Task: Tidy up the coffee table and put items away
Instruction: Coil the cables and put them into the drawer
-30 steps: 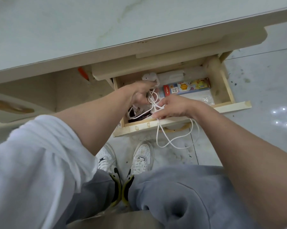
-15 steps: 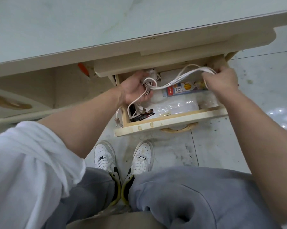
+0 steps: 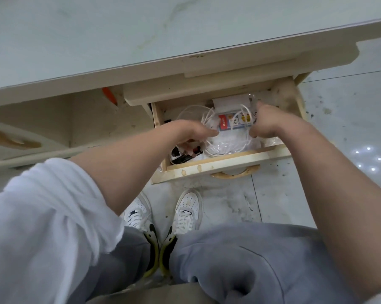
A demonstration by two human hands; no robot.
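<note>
You're looking down at a pale marble-look tabletop (image 3: pixel 97 36) with a cream wooden frame (image 3: pixel 229 60) under it. Glossy grey floor tiles (image 3: pixel 349 119) on the right are speckled with dirt and catch little ceiling-light reflections.

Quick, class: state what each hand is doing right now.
Left hand: closed on the white cable in the drawer.
Right hand: closed on the same cable.

From the single wide-angle camera on my head, I look steeply down and forward, close over the open drawer (image 3: pixel 218 163) beneath the coffee table (image 3: pixel 97 40), my knees and shoes (image 3: pixel 187 207) filling the lower frame.
</note>
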